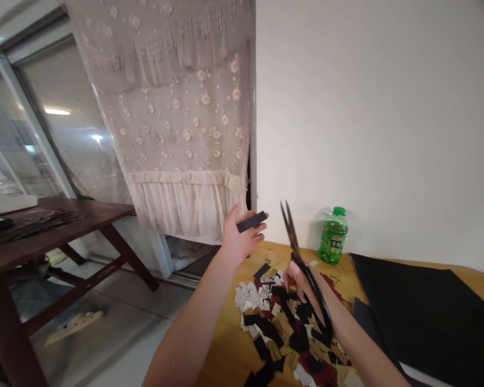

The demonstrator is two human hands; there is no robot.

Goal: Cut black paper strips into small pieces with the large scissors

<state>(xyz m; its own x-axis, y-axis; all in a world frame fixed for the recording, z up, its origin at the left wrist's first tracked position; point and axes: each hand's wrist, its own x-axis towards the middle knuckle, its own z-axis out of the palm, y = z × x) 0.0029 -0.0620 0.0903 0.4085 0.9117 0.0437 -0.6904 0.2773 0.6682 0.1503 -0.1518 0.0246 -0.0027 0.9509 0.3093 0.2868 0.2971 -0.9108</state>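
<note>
My left hand (244, 236) is raised beyond the near part of the wooden table, its fingers loosely curled and its thumb up. A short black strip (251, 222), like stiff paper or card, lies across its fingers. My right hand (300, 279) grips a pair of scissors (292, 236) with black handles. Their dark blades point up and away, slightly parted, to the right of the strip and not touching it. Beneath both hands spreads a pile of small cut pieces (282, 322) in black, tan, white and dark red.
A green bottle (333, 239) stands by the white wall. Large black sheets (431, 317) lie on the table's right side. A floral curtain (185, 129) hangs behind. At the left stands a dark wooden table (105, 215) with a heap of dark strips (44, 221).
</note>
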